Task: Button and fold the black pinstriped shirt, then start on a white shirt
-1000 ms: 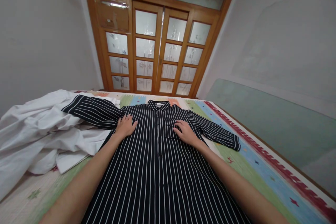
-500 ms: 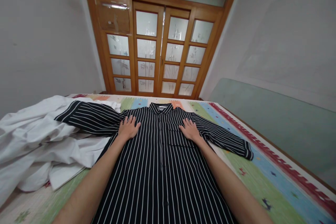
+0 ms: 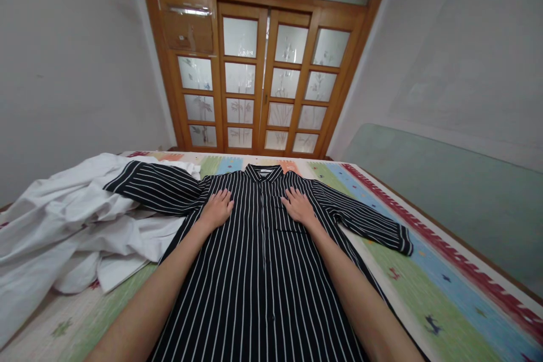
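A black shirt with white stripes [image 3: 254, 271] lies spread front side up, its collar at the far end and both sleeves out to the sides. My left hand [image 3: 217, 208] rests flat on the left part of its chest, fingers stretched out. On the other side of the button line, my right hand [image 3: 298, 206] lies flat by the chest pocket, fingers also extended. Neither hand grips the cloth. The left sleeve [image 3: 156, 185] reaches over a white cloth heap, while the right sleeve [image 3: 369, 220] lies on the patterned bed cover.
Crumpled white fabric [image 3: 76, 226] is heaped at the left. The colourful bed cover [image 3: 407, 283] spreads beneath everything. A pale green headboard-like panel [image 3: 432, 175] runs along the right edge. Wooden doors with glass panes [image 3: 263, 85] stand beyond the far edge.
Both hands have slid inward across the shirt's chest, closer to each other. The view has shifted slightly. The shirt stays spread out.
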`<state>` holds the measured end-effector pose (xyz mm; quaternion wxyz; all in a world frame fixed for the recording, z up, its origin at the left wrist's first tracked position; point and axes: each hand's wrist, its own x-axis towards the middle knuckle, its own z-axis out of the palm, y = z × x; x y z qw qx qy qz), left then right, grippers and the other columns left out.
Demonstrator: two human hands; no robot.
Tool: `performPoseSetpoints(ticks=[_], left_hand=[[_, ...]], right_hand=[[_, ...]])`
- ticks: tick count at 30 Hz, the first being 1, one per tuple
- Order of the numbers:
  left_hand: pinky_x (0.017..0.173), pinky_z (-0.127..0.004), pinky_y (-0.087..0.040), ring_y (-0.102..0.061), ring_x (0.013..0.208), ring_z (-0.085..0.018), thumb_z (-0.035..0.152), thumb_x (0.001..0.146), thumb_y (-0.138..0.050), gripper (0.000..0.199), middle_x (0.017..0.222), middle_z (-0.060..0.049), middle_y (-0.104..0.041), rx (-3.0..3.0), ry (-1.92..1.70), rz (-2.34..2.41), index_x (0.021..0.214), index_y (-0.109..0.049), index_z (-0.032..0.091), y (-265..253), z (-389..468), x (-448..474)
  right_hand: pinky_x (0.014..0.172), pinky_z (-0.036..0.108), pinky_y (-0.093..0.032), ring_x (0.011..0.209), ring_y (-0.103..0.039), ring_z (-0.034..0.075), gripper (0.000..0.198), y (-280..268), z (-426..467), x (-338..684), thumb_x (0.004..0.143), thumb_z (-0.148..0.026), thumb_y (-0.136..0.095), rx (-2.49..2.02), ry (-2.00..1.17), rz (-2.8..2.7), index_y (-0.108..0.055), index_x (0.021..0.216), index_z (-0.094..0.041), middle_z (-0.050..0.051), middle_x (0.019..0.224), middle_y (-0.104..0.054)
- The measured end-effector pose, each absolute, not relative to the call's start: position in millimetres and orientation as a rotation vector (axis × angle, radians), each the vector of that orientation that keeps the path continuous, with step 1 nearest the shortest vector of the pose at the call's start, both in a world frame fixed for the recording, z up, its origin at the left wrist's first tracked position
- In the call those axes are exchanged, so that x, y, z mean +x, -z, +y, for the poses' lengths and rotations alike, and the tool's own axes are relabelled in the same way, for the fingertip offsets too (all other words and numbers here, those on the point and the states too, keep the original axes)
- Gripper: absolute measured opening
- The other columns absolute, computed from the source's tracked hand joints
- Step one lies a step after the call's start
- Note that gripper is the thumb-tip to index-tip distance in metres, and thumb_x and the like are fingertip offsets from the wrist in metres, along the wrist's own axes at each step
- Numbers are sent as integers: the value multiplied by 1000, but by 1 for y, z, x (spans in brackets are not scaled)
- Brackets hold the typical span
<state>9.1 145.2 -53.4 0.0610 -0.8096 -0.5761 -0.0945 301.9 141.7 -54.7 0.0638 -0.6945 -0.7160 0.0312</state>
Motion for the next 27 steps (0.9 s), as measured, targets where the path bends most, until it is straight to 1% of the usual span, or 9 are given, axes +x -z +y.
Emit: performPoseSetpoints(ticks=[3,6,9,13,15,17,20,24,27], left_hand=[[112,-51,-30,-35,140,-33,36,97,-30,53,148,-17,-44,-2464,248,-1795,140,-45,8,51,141,4],[111,-53,-29,-35,140,-34,39,95,-35,53,144,-17,-50,-2379,292,-1765,137,-48,10,35,133,-7],[113,-52,-23,-36,138,-35,35,92,-36,49,138,-19,-55,-2109,446,-1699,129,-55,8,5,122,-26],[112,-65,-9,-34,136,-41,31,87,-40,51,131,-25,-57,-1724,503,-1765,127,-53,2,-39,109,-62],[108,-68,-14,-33,134,-44,34,85,-44,56,136,-26,-51,-1554,445,-1922,130,-50,1,-58,107,-83],[102,-68,-25,-38,129,-47,42,84,-47,63,136,-28,-51,-1498,345,-2184,132,-47,0,-75,108,-102],[98,-58,-37,-45,124,-44,53,85,-48,70,130,-29,-56,-1483,285,-2445,130,-47,-1,-96,112,-123],[98,-54,-40,-51,120,-39,45,86,-53,56,126,-23,-61,-1428,319,-2510,127,-50,6,-114,118,-135],[93,-47,-46,-59,109,-33,34,81,-60,57,118,-17,-66,-1509,510,-2487,131,-46,9,-122,120,-135]], right_hand=[[117,43,-11,147,-16,26,67,54,142,301,99,-53,-17,-2136,-102,-2131,-27,153,-14,10,161,-19],[117,43,-11,147,-15,26,67,54,143,301,99,-53,-16,-2148,-99,-2118,-27,153,-15,9,161,-19],[117,43,-10,147,-15,26,68,55,144,301,98,-54,-16,-2150,-125,-2111,-27,153,-15,9,161,-18],[117,43,-9,148,-14,26,69,53,142,300,98,-56,-14,-2144,-147,-2098,-26,153,-16,8,161,-18],[117,43,-8,148,-13,26,70,52,140,299,98,-56,-13,-2144,-149,-2095,-26,153,-15,8,161,-17],[117,43,-8,148,-13,25,70,51,140,299,98,-56,-12,-2147,-155,-2094,-26,153,-16,8,161,-17],[117,43,-7,148,-11,25,71,50,139,299,97,-58,-10,-2152,-176,-2094,-25,154,-17,7,162,-15],[117,44,-7,148,-12,26,72,50,140,300,97,-59,-10,-2134,-188,-2085,-26,153,-16,8,162,-17],[117,44,-7,148,-12,26,72,50,139,300,97,-59,-11,-2127,-185,-2077,-27,153,-17,8,161,-18]])
